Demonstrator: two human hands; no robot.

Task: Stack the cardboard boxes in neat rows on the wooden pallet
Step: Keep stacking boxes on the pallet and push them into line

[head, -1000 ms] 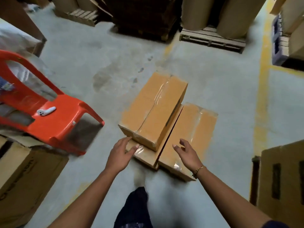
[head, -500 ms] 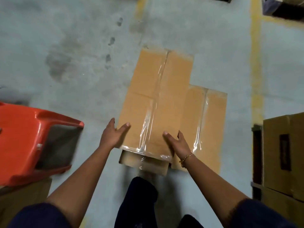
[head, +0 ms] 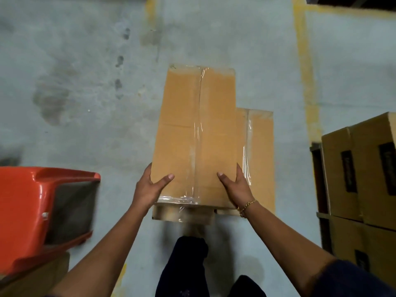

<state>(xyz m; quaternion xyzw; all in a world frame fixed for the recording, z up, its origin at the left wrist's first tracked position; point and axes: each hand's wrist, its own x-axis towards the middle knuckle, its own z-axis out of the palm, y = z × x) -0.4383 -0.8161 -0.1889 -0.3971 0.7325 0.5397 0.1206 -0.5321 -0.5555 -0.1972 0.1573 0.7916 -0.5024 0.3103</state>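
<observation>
Grey concrete floor [head: 85,129], warehouse-like, with dark stains [head: 51,99] far left and a worn yellow line [head: 306,82] running near-to-far on the right. The top box [head: 192,125] sits centre frame, a long tan carton with its long axis pointing away and clear tape [head: 198,146] down the middle seam. It sits over a lower box [head: 182,216], of which only the near end shows, poking out under the near edge. Can't tell if the top box rests on it or is just off it. A right box [head: 261,157] of the same tan lies flat on the floor beside them, partly covered by the top box's right side.

The left hand [head: 146,190] grips the top box's near-left corner, thumb on top, fingers down the side. The right hand [head: 236,189] grips the near-right corner the same way, with a gold bracelet [head: 247,207] on the wrist. Both grips are set wide, spanning the box.

An orange plastic chair [head: 25,211] is near left, blurred, well apart from the boxes. Stacked brown boxes [head: 364,179] with dark printed labels stand at the right edge, at least two tiers. A dark trouser leg [head: 186,264] is near centre, below the lower box.
</observation>
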